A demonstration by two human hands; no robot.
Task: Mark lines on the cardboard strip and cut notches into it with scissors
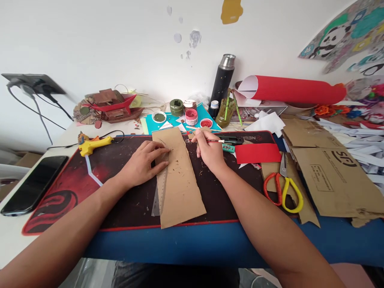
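Note:
A long brown cardboard strip (pixel 183 180) lies on the dark mat, with a clear ruler (pixel 159 196) along its left edge. My left hand (pixel 145 162) rests over the ruler and the strip's left edge, fingertips touching them. Beyond the strip's upper right side, my right hand (pixel 207 148) is closed around a thin red brush-like stick (pixel 214 141), whose pale end points right. The stick's other end reaches toward the top of the strip; whether it touches is unclear.
Scissors (pixel 283 192), red paper (pixel 258 153) and cardboard (pixel 339 180) lie right. A yellow glue gun (pixel 96 145) and phone (pixel 34 184) are left. Paint jars (pixel 191 117), a murky water jar (pixel 225 114) and a black flask (pixel 222 78) stand behind.

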